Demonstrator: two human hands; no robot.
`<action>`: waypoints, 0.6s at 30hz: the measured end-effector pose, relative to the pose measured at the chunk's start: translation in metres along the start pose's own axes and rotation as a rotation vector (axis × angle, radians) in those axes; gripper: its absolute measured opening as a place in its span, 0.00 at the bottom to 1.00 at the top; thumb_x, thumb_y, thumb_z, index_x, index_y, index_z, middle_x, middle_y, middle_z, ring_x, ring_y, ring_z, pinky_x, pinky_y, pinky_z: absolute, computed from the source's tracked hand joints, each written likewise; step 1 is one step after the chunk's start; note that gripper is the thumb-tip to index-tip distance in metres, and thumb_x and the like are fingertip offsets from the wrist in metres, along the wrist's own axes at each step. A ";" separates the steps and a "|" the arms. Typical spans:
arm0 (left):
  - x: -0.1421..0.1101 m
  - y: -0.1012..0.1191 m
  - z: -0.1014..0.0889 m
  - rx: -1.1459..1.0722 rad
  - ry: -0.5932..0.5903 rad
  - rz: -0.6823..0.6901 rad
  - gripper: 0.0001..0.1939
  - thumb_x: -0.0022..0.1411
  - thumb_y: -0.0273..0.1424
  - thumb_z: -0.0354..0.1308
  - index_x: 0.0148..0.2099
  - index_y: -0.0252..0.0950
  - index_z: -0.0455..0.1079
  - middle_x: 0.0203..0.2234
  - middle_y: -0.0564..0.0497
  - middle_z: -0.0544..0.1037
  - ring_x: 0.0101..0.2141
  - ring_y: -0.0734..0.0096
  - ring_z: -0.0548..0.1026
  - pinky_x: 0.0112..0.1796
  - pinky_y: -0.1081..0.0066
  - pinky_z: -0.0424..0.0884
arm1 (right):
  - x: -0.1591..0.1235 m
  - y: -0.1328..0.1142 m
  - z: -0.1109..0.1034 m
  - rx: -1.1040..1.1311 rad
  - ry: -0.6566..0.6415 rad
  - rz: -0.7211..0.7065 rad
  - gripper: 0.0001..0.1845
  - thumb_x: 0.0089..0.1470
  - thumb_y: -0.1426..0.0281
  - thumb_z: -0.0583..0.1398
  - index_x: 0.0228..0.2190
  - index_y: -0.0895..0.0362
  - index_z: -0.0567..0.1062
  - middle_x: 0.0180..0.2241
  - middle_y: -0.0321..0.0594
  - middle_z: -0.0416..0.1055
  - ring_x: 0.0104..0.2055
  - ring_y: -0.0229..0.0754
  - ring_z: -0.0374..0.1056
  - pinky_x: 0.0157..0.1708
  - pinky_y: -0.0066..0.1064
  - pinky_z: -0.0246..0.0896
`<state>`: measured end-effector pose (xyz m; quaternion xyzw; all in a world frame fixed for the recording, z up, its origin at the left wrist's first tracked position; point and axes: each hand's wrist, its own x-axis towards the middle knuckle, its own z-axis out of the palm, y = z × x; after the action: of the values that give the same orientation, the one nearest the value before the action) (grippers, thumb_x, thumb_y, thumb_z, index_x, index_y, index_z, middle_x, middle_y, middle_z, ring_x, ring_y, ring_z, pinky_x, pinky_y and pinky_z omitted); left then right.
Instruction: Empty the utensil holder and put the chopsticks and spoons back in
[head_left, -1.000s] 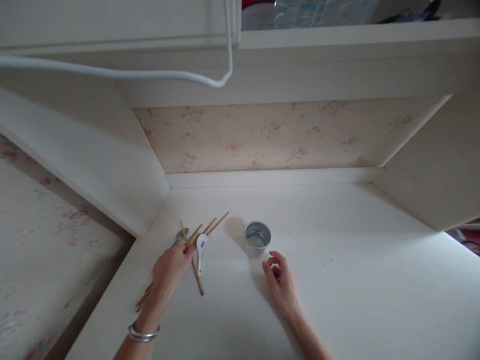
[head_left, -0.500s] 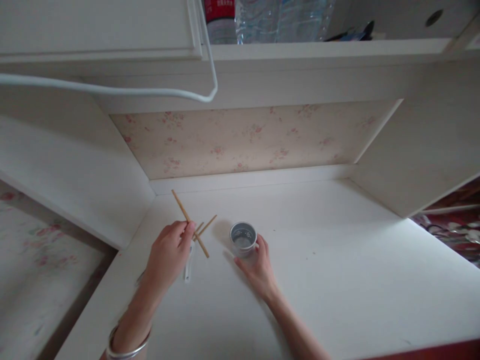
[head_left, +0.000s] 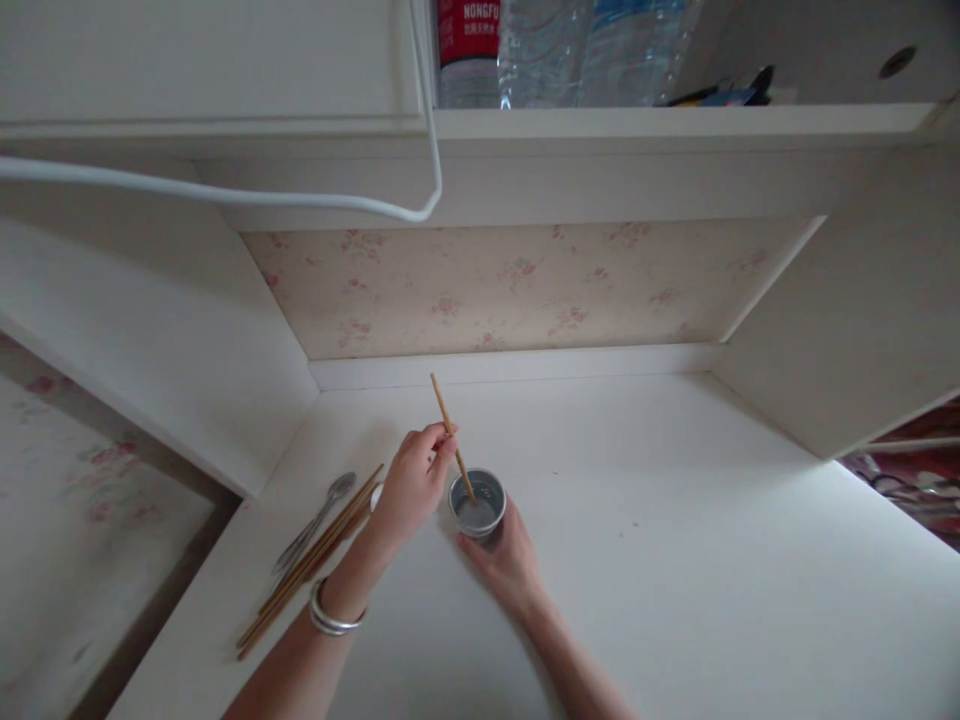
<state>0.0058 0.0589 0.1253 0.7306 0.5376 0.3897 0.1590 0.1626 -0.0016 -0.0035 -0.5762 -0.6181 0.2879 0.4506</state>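
Note:
A thin wooden chopstick (head_left: 442,402) is pinched between the fingers of my left hand (head_left: 415,478). Its lower end reaches inside a round metal cup (head_left: 478,503) with small holes in it. My right hand (head_left: 510,560) is wrapped around the cup's right side and holds it upright on the white tabletop (head_left: 660,590). Left of my left wrist lie several more chopsticks (head_left: 319,555), side by side. Beside them is a metal spoon (head_left: 341,486). A white spoon (head_left: 376,496) is mostly hidden behind my left hand.
Overhead, a shelf holds a red-labelled bottle (head_left: 469,45) and clear plastic bottles (head_left: 577,55). A white cable (head_left: 300,200) hangs across the upper left. White side panels (head_left: 862,290) and a flowered back wall (head_left: 517,290) enclose the tabletop.
My left hand has moved right with the chopstick, whose lower end is now in the cup. The chopsticks and metal spoon on the left have come into sight. My right hand stays on the cup.

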 end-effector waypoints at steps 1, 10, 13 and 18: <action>0.000 -0.003 0.007 0.005 -0.012 -0.003 0.15 0.68 0.39 0.48 0.49 0.37 0.69 0.37 0.47 0.77 0.39 0.67 0.74 0.40 0.70 0.69 | -0.001 0.001 0.000 0.001 -0.007 0.001 0.36 0.43 0.62 0.67 0.54 0.50 0.64 0.51 0.44 0.71 0.52 0.54 0.68 0.48 0.46 0.67; -0.006 -0.014 0.039 0.041 -0.155 0.046 0.11 0.66 0.34 0.50 0.41 0.37 0.73 0.36 0.49 0.79 0.41 0.66 0.74 0.46 0.66 0.68 | 0.001 0.000 -0.003 0.020 -0.070 -0.018 0.38 0.45 0.65 0.67 0.57 0.50 0.62 0.54 0.44 0.69 0.55 0.52 0.66 0.52 0.44 0.64; -0.010 -0.016 0.039 -0.002 -0.147 0.029 0.11 0.66 0.34 0.51 0.40 0.36 0.73 0.38 0.48 0.78 0.43 0.65 0.73 0.48 0.65 0.67 | 0.002 0.000 -0.003 0.020 -0.070 -0.019 0.38 0.45 0.65 0.67 0.57 0.50 0.62 0.53 0.44 0.69 0.54 0.52 0.67 0.51 0.44 0.65; -0.014 -0.022 0.038 -0.099 -0.154 -0.033 0.13 0.67 0.37 0.49 0.40 0.36 0.73 0.38 0.47 0.77 0.43 0.64 0.73 0.46 0.65 0.69 | 0.001 0.003 -0.001 0.014 -0.086 -0.014 0.39 0.45 0.65 0.67 0.58 0.51 0.61 0.55 0.45 0.68 0.56 0.52 0.65 0.54 0.44 0.63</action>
<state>0.0181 0.0615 0.0811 0.7408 0.5157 0.3557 0.2423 0.1648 -0.0001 -0.0057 -0.5559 -0.6389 0.3136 0.4295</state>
